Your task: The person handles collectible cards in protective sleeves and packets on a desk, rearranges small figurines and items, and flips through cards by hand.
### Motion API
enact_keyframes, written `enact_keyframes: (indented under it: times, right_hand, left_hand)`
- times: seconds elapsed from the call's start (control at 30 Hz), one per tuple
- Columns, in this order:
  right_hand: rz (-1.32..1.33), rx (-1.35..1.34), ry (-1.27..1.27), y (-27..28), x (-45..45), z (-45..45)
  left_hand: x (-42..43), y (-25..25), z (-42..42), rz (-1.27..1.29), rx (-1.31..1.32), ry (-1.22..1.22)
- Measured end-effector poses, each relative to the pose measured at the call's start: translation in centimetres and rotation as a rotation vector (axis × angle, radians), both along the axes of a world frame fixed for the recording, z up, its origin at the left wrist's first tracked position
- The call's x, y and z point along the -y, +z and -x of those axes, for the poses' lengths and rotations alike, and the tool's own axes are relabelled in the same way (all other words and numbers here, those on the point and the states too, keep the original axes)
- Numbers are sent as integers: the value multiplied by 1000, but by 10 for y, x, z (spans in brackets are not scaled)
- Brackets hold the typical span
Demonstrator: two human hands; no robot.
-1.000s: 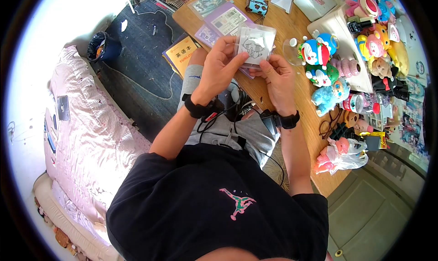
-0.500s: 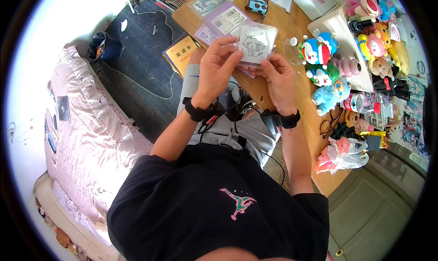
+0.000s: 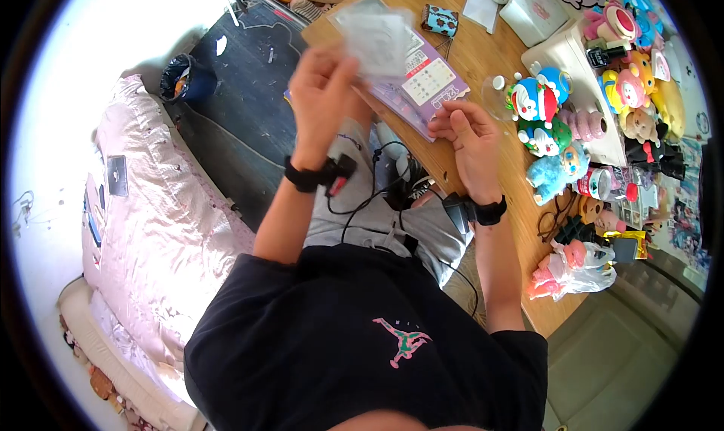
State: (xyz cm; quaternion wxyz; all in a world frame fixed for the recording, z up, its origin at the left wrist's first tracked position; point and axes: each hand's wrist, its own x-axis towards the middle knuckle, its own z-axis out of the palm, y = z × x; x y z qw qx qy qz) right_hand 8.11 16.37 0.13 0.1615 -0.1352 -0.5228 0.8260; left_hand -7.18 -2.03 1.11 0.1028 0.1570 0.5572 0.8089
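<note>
My left hand (image 3: 323,99) is closed on the edge of a clear square plastic case (image 3: 377,45), raised over the left end of the desk. Motion blurs the case; the earlier frame shows a cartoon line drawing inside it. Beneath lies a flat purple package (image 3: 431,75) with a white label, partly covered by the case. My right hand (image 3: 471,141) is above the desk edge beside the package's near corner, fingers loosely bent and apart, holding nothing. Whether its fingertips touch the package I cannot tell.
On the wooden desk (image 3: 483,61) are a blue patterned pouch (image 3: 440,21), a white box (image 3: 534,13), cartoon figurines (image 3: 534,99) and a blue plush toy (image 3: 556,176). To the left stand a bin (image 3: 188,78) and a pink-covered bed (image 3: 162,182). Cables (image 3: 369,197) hang across my lap.
My left hand has carried the case leftward and up, away from my right hand. My right hand has let go of it and stays near the desk edge. The purple package is more exposed.
</note>
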Motion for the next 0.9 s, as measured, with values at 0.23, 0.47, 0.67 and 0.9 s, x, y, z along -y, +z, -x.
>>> enact_keyframes:
  times: [0.23, 0.47, 0.67, 0.9]
  right_hand:
    - [17, 34, 45, 3, -3, 0]
    - [36, 46, 60, 3, -7, 0]
    - [66, 55, 75, 3, -9, 0]
    - [142, 64, 105, 5, -10, 1]
  left_hand:
    - [22, 11, 122, 433, -321, 82]
    - [-11, -2, 155, 757, -496, -134]
    - [-30, 51, 112, 976, -914, 112]
    - [-160, 77, 54, 943, -1291, -354]
